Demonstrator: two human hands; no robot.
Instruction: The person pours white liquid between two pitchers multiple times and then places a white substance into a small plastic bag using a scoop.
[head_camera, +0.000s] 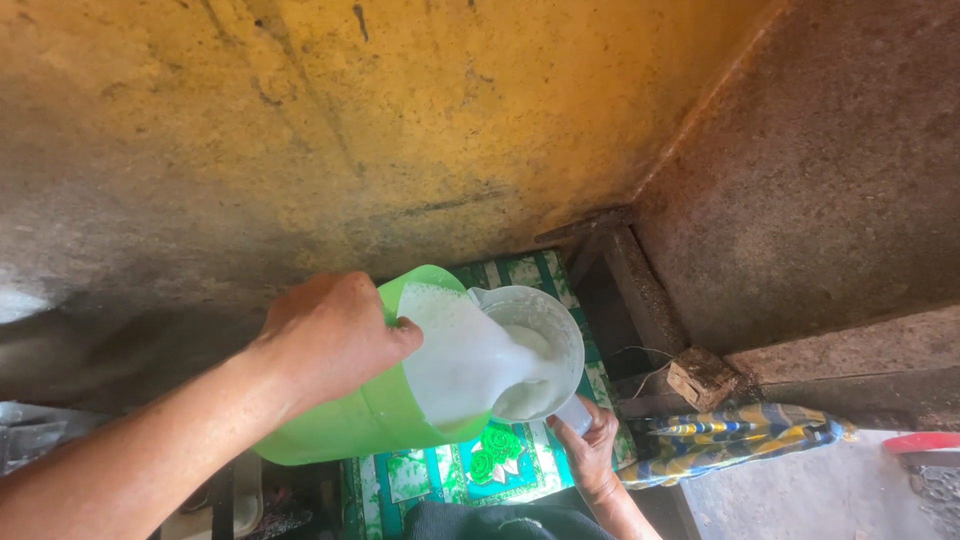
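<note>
Green plastic jug (350, 420), tilted hard to the right, sits in the left hand (330, 335); grip closed around its upper wall, thumb hooked over the rim, fingers wrapped behind. White frothy liquid (460, 355) fills the jug's mouth and runs over the lip into a translucent white plastic container (560, 320) just beside it, the two rims touching or nearly so. More white liquid already lies inside the container. Right hand (590, 450) comes up from below, grip closed on the container's lower side or handle; exact hold partly hidden by the container itself. Both vessels hang over a cloth with a green, blue and white floral check (470, 470), which covers a low surface underneath. To the right of that cloth, a striped yellow and blue fabric (735, 430) lies bunched against a dark wooden frame (630, 280), with a small wooden block (702, 378) resting near it. Behind everything, a stained yellow wall (350, 130) meets a rough grey concrete slab (830, 170) at the corner. Dark fabric (490, 522) shows at the bottom edge, between the two forearms.
</note>
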